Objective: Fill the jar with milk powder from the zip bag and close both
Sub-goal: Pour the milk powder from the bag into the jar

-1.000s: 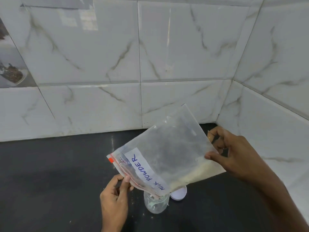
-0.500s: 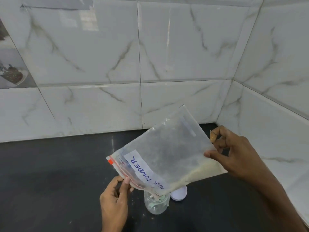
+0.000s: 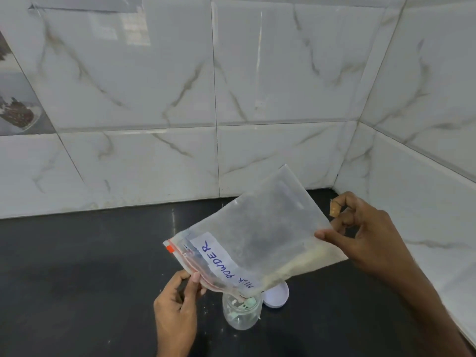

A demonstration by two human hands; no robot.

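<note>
The left hand (image 3: pixel 177 305) pinches the zip bag's (image 3: pixel 257 240) mouth, the right hand (image 3: pixel 365 238) its raised end. Suddenly sliding powder (image 3: pixel 296 269) may miss the jar (image 3: pixel 240 315).

Zip bag (image 3: pixel 260 238) above jar (image 3: pixel 241 314); lid (image 3: pixel 276 296) right.

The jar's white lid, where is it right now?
In the head view, the white lid lies on the black counter just right of the clear jar, partly hidden under the lower edge of the tilted zip bag.
</note>
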